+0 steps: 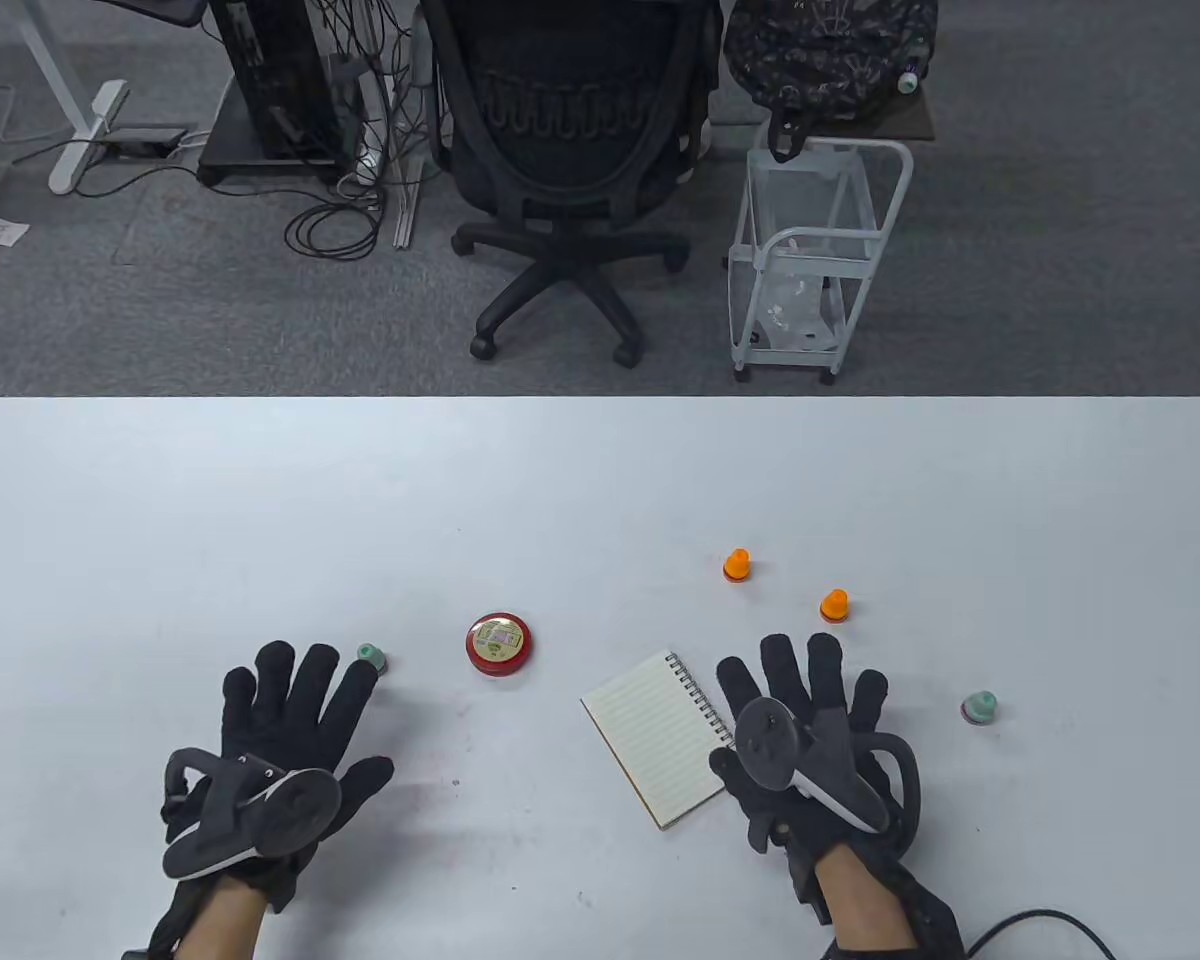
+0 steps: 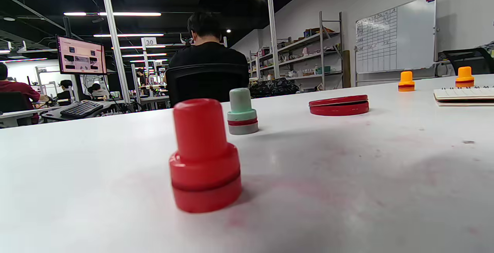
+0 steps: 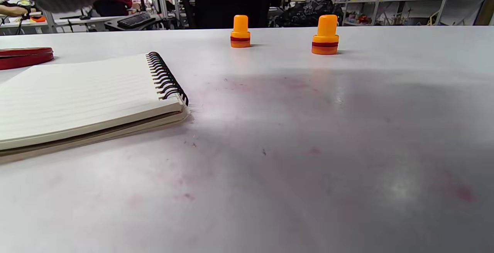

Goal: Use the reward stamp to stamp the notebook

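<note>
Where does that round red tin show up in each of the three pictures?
Table view: the red tin sits centre, left of the notebook.
Left wrist view: right of centre, behind the green stamp.
Right wrist view: only its edge, far left.
Shared landmark: the notebook.

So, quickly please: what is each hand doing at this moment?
Left hand: open, fingers spread flat, holding nothing.
Right hand: open, fingers spread, holding nothing.
</note>
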A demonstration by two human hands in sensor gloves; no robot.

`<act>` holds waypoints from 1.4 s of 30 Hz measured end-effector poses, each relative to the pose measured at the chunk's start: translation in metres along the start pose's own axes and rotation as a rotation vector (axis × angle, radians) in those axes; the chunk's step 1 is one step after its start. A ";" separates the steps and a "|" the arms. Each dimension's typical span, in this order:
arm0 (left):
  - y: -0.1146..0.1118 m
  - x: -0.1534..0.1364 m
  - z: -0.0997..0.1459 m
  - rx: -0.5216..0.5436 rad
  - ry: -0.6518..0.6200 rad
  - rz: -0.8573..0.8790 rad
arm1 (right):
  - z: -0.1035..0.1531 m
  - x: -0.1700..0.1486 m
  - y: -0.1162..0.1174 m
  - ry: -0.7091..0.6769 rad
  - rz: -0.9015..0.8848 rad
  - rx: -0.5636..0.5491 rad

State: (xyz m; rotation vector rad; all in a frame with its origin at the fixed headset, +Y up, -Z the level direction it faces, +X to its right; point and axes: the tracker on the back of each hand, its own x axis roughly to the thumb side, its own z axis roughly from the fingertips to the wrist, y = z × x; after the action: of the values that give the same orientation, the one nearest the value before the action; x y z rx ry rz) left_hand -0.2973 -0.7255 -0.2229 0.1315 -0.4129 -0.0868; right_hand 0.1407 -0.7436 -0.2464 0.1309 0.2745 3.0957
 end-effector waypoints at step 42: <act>0.017 -0.002 0.006 0.061 0.024 0.063 | -0.090 0.049 0.015 0.263 -0.057 0.379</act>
State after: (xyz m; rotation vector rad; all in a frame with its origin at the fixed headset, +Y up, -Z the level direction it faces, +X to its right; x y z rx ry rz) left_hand -0.3007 -0.7087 -0.2158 0.1795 -0.3951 -0.0105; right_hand 0.0837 -0.7718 -0.3279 -0.2727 0.8537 2.9614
